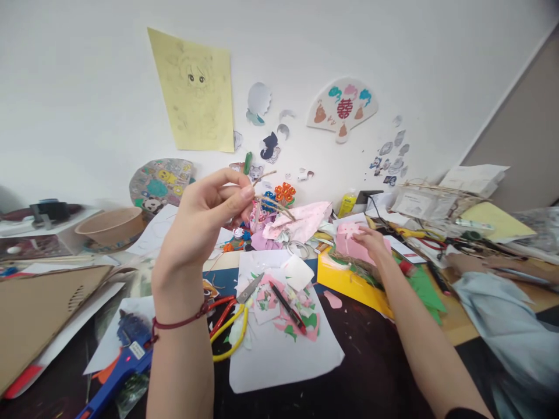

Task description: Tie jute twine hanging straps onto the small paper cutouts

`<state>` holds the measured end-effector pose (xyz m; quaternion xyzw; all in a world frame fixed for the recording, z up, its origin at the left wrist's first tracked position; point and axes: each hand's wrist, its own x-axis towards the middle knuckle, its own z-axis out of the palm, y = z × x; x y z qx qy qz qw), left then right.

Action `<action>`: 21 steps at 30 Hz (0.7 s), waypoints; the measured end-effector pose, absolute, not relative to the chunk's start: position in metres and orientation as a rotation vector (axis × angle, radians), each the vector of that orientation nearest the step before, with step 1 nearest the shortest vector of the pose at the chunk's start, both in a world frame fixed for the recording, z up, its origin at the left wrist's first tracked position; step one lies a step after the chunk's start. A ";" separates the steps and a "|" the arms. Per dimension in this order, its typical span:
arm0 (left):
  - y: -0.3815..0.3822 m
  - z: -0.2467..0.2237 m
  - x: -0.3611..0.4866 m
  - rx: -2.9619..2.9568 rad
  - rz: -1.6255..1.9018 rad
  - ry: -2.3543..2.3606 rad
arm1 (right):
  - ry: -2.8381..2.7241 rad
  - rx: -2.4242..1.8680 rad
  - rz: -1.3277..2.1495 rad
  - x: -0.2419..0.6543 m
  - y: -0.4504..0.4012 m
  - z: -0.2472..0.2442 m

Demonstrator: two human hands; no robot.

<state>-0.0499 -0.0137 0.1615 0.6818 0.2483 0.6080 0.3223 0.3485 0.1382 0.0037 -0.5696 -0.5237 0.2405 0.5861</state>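
My left hand (213, 203) is raised above the table, thumb and fingers pinched on a piece of brown twine (279, 208) whose ends stick out to the right. On the right, my right hand (372, 241) reaches over pink paper (349, 240), its fingers apart; I cannot tell whether they touch it. Beneath lies a yellow sheet (349, 282) with green scraps on it. Between my arms, a white sheet (283, 372) carries pink, green and white paper scraps (268, 299), a dark pen (288, 308) and scissors (238, 317) with red and yellow handles.
A blue glue gun (126, 369) lies at the lower left, beside cardboard (48, 314). A brown bowl (111, 227) stands farther back. Pliers (414, 233) and a phone (404, 250) lie right. Another person's light blue sleeve (498, 320) is at the right edge.
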 end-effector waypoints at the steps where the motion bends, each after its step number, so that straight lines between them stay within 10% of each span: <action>1: -0.013 0.161 -0.050 1.792 1.593 0.655 | -1.247 -1.318 0.579 0.344 0.140 0.013; 21: 0.010 0.151 -0.033 1.537 1.786 0.396 | -1.445 -0.465 0.277 0.173 0.033 0.138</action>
